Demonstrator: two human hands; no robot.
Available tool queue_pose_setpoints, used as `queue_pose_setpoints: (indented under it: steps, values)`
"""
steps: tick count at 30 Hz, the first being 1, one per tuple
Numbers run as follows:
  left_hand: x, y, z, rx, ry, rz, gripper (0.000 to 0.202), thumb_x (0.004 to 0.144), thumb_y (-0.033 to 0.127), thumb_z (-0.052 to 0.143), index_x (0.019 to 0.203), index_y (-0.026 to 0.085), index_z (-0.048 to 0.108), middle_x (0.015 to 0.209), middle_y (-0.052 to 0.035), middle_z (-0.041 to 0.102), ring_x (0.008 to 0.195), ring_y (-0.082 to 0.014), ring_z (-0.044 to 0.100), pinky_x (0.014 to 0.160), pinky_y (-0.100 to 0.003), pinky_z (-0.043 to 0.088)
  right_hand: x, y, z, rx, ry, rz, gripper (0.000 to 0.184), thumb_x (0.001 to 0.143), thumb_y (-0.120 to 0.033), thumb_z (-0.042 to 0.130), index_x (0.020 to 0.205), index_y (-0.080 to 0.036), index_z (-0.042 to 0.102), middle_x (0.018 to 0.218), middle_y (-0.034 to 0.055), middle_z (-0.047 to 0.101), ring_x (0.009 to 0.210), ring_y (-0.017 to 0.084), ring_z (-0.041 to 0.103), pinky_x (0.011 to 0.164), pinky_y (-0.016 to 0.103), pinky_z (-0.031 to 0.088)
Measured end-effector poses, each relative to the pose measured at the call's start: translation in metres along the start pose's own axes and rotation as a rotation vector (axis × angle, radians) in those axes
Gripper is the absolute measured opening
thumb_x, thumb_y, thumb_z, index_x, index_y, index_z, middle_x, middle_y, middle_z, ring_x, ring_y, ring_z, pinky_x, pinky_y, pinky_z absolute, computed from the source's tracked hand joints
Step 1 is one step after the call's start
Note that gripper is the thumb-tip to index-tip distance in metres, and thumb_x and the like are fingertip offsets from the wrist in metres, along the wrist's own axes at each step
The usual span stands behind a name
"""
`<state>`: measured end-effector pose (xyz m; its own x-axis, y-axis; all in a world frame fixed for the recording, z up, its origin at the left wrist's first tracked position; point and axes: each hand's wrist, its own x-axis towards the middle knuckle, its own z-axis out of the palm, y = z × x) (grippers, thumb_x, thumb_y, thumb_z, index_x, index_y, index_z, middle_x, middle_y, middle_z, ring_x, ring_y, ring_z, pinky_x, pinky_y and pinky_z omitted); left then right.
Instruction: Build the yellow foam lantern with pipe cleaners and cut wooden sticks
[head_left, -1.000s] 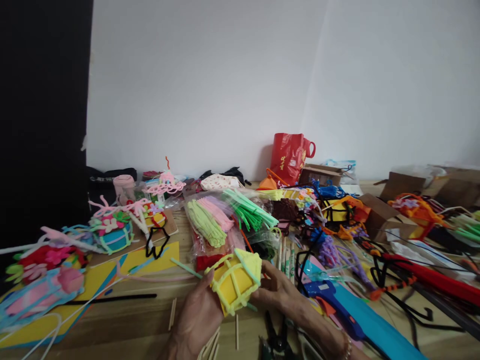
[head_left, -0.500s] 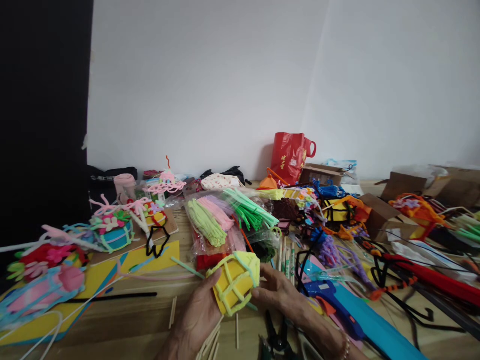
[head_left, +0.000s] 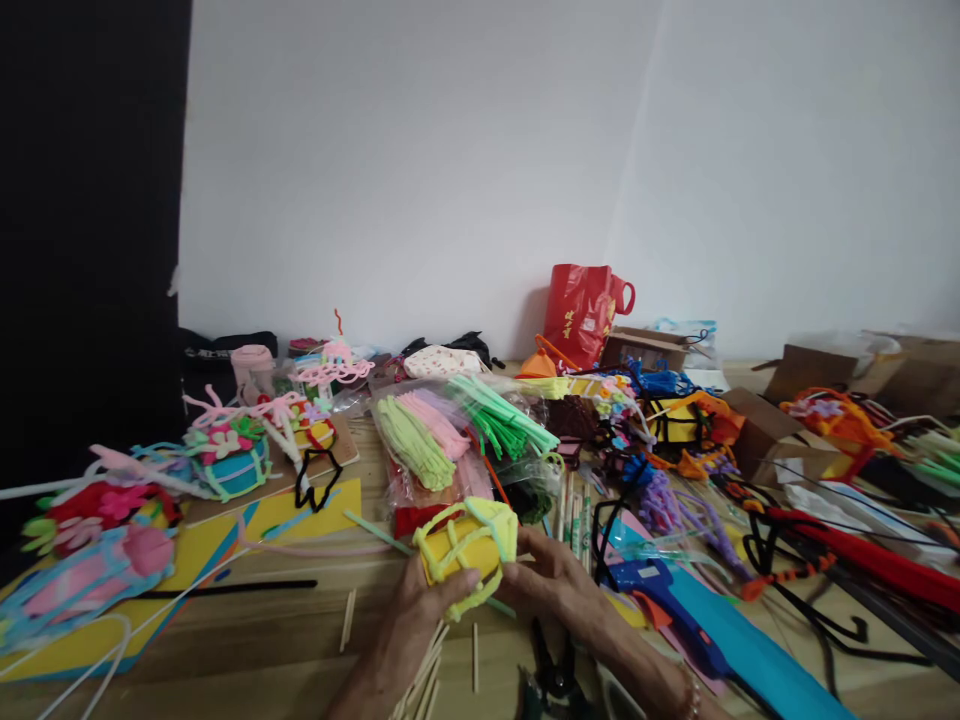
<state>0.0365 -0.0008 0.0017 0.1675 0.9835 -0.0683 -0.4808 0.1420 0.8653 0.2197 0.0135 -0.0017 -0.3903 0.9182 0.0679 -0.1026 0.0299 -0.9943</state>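
A small yellow basket [head_left: 466,548], wrapped in a lattice of pale yellow-green pipe cleaners, is held up over the near part of the table. My left hand [head_left: 420,610] grips it from the lower left, the thumb pressed across its front. On its right edge, the bent fingers of my right hand [head_left: 547,580] close in; what lies between their tips is partly hidden. Underneath, a mint-green pipe cleaner [head_left: 379,532] lies on the table, and thin wooden sticks [head_left: 427,672] are scattered by my left wrist. Black-handled pliers [head_left: 556,672] rest below my right hand.
Bagged bundles of pipe cleaners [head_left: 420,440] lie just beyond my hands. A blue glue gun [head_left: 645,580] is to the right. Decorated pipe-cleaner baskets [head_left: 236,470] and a yellow sheet [head_left: 330,510] occupy the left. Cardboard boxes [head_left: 772,440] and a red bag [head_left: 577,315] stand farther back.
The basket has tipped, and its front face now tilts differently. My left thumb has moved from its left side onto the front. My right hand stays at the right edge.
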Motion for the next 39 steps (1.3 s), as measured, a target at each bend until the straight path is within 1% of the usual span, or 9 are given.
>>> queue_pose_setpoints:
  steps: [3,7,12,18,23,28,31,36,39]
  values:
    - [0.002,-0.004,0.002,0.019,0.081,0.004,0.054,0.063,0.022,0.078,0.114,0.018,0.064,0.104,-0.0112,0.074,0.1,-0.0318,0.066,0.088,-0.041,0.05,-0.002,0.001,0.0,-0.02,0.004,-0.018,0.04,0.075,-0.046,0.07,0.101,-0.017,0.063,0.099,0.007,0.068,0.097,0.028,0.064,0.086,0.04,0.049]
    - [0.001,-0.003,0.003,-0.074,0.076,-0.013,0.058,0.065,0.02,0.075,0.12,0.018,0.06,0.104,-0.0102,0.074,0.101,-0.0296,0.066,0.088,-0.038,0.051,-0.002,0.004,0.0,-0.038,-0.01,-0.016,0.04,0.072,-0.044,0.073,0.1,-0.018,0.062,0.093,0.0049,0.068,0.087,0.024,0.065,0.08,0.036,0.05]
    - [0.001,0.0,0.003,-0.148,0.106,-0.072,0.062,0.065,0.02,0.074,0.125,0.018,0.055,0.099,-0.0091,0.075,0.092,-0.0271,0.07,0.085,-0.038,0.052,-0.001,0.008,0.0,-0.112,0.031,-0.024,0.037,0.074,-0.046,0.071,0.096,-0.017,0.063,0.089,0.0042,0.066,0.079,0.02,0.063,0.069,0.028,0.049]
    - [0.001,-0.003,0.002,-0.124,0.201,-0.075,0.069,0.066,0.017,0.075,0.13,0.02,0.048,0.095,-0.0073,0.075,0.088,-0.0264,0.071,0.082,-0.039,0.054,-0.002,0.007,0.004,-0.132,0.06,-0.044,0.034,0.076,-0.046,0.069,0.095,-0.018,0.062,0.089,0.003,0.065,0.079,0.02,0.063,0.07,0.029,0.05]
    - [0.002,0.001,0.004,-0.188,0.106,-0.077,0.065,0.071,0.016,0.071,0.131,0.017,0.046,0.102,-0.0107,0.074,0.093,-0.027,0.07,0.084,-0.038,0.054,-0.001,0.008,0.004,-0.074,0.021,-0.032,0.033,0.077,-0.045,0.069,0.094,-0.018,0.06,0.088,0.0027,0.064,0.082,0.021,0.064,0.073,0.031,0.05]
    - [0.004,0.005,0.004,-0.273,0.064,-0.126,0.061,0.077,0.012,0.065,0.134,0.018,0.044,0.103,-0.0098,0.074,0.093,-0.026,0.07,0.085,-0.039,0.053,-0.002,0.005,0.0,-0.1,0.032,-0.002,0.039,0.076,-0.048,0.069,0.096,-0.017,0.06,0.087,0.0035,0.065,0.081,0.021,0.064,0.068,0.028,0.049]
    - [0.004,0.003,0.002,-0.303,-0.012,-0.125,0.056,0.08,0.012,0.062,0.133,0.019,0.046,0.104,-0.0094,0.074,0.094,-0.0249,0.07,0.087,-0.038,0.052,-0.005,-0.001,-0.001,-0.102,0.02,0.076,0.044,0.078,-0.052,0.065,0.104,-0.017,0.059,0.092,0.0052,0.066,0.081,0.021,0.066,0.065,0.028,0.051]
    - [0.004,0.001,-0.001,-0.336,-0.082,-0.19,0.042,0.083,0.017,0.06,0.125,0.015,0.056,0.108,-0.0114,0.073,0.102,-0.026,0.066,0.091,-0.039,0.05,-0.006,0.005,0.0,0.099,0.084,0.215,0.058,0.083,-0.056,0.058,0.128,-0.022,0.045,0.114,0.0093,0.065,0.084,0.024,0.069,0.063,0.033,0.056]
    - [0.003,0.0,0.0,-0.348,-0.093,-0.244,0.039,0.082,0.019,0.062,0.12,0.014,0.06,0.112,-0.0121,0.071,0.105,-0.0269,0.065,0.095,-0.04,0.048,-0.003,0.013,0.001,0.142,0.115,0.238,0.06,0.084,-0.056,0.056,0.133,-0.023,0.042,0.11,0.0089,0.068,0.076,0.022,0.071,0.059,0.033,0.057]
